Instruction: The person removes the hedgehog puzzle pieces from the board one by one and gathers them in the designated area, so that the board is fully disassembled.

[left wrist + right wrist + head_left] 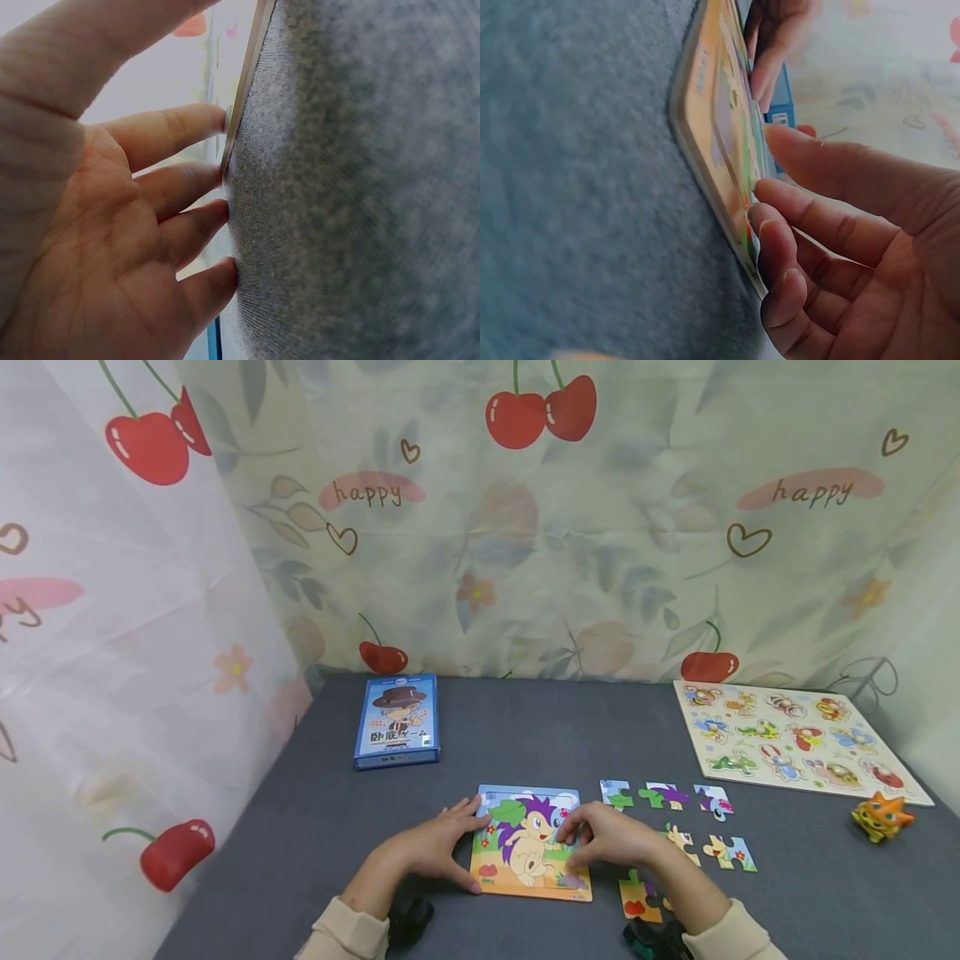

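Observation:
A jigsaw board (pixel 525 887) with a purple-haired hedgehog picture lies flat on the dark cloth. My left hand (pixel 438 847) rests at its left side, thumb at the lower left corner. In the left wrist view, loosely extended fingers (pixel 176 127) touch the board's edge. My right hand (pixel 611 835) reaches over the board's right side. Its thumb and bent index finger (pixel 802 202) come down at the picture surface, and I cannot tell whether a piece is between them. Several loose puzzle pieces (pixel 662 795) lie to the right, some partly hidden by the right forearm.
A blue card-game box (pixel 397 722) lies toward the back left. At the back right is a pale board of insect pictures (pixel 806 739), with a small orange and yellow figurine (pixel 882 817) before it. A patterned curtain (pixel 540 543) hangs behind the table.

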Motion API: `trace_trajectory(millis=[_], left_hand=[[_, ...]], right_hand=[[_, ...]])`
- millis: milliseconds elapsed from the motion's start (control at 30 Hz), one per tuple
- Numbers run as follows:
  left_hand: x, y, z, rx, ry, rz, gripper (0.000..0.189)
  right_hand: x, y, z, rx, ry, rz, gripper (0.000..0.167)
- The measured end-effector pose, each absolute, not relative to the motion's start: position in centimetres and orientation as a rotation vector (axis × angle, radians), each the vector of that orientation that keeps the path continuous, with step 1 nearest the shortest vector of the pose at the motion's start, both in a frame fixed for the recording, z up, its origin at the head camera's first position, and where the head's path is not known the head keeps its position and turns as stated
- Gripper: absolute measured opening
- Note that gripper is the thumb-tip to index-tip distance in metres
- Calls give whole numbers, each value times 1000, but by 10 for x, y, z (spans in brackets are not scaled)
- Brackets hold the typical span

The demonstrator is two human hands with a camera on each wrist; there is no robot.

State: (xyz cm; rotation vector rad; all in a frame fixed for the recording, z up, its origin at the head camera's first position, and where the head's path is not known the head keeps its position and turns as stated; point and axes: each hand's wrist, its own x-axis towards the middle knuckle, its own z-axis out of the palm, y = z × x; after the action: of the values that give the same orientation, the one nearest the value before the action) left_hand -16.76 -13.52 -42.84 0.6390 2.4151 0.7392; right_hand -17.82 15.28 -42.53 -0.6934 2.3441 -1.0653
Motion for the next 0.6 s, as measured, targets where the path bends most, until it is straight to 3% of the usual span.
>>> trace_trajectory(millis=[600], left_hand=[[-168,-135,-428,656,2420,746,87]], right_hand=[[-175,148,-426,-579,2267,-1195,20]])
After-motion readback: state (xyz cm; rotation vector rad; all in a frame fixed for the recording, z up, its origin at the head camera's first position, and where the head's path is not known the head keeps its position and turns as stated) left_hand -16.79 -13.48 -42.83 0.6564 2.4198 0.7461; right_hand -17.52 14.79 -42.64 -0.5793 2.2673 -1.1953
